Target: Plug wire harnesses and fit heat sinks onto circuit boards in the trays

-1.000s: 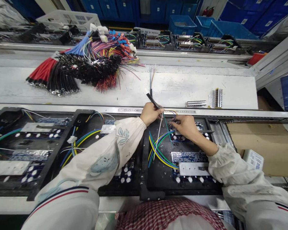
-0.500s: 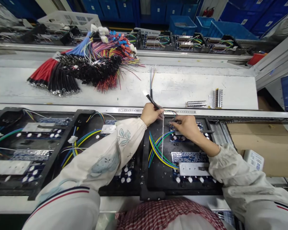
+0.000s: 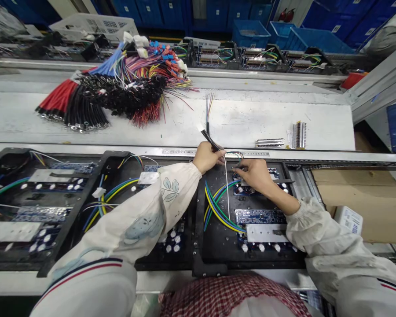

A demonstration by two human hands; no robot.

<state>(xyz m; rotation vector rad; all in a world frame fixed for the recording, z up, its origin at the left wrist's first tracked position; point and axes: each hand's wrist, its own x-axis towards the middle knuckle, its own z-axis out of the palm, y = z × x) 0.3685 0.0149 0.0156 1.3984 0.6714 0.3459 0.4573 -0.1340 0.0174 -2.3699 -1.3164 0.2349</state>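
Observation:
My left hand (image 3: 208,157) is closed round a black-sleeved cable (image 3: 211,139), whose white end points up and away over the bench edge. Thin coloured wires (image 3: 235,153) run from that cable to my right hand (image 3: 255,174). The right thumb and fingertips pinch the wires low over the upper circuit board (image 3: 240,189), partly covering it; the very tips of the wires are hidden. A loose white wire (image 3: 227,189) hangs from my left hand across the black tray (image 3: 214,251). Below lies a second circuit board (image 3: 260,215) with yellow, green and blue wires (image 3: 218,211) arching from it.
More black trays with boards (image 3: 53,176) line the left. On the white bench (image 3: 185,132) lie a large heap of wire harnesses (image 3: 125,88) and metal strips with dark parts (image 3: 298,135). Cardboard (image 3: 359,193) and a small white box (image 3: 348,220) are at right.
The lower end of the white wire has swung slightly to the right. Both hands keep nearly the same place and hold.

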